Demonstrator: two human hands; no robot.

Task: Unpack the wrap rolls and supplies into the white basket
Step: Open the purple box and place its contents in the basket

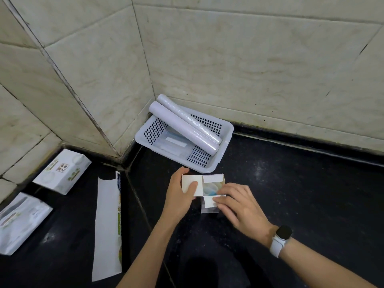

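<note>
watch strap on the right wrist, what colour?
White strap with a black watch face, seen clearly in the head view.

A black speckled countertop (291,194) is bounded by tiled walls. A white basket (225,142) is set in its back corner. A long white carton (107,227) is laid flat near the left seam. Two white printed boxes (62,171) (20,222) are placed along the left edge. A small open box (208,208) is positioned just before the basket.
</note>
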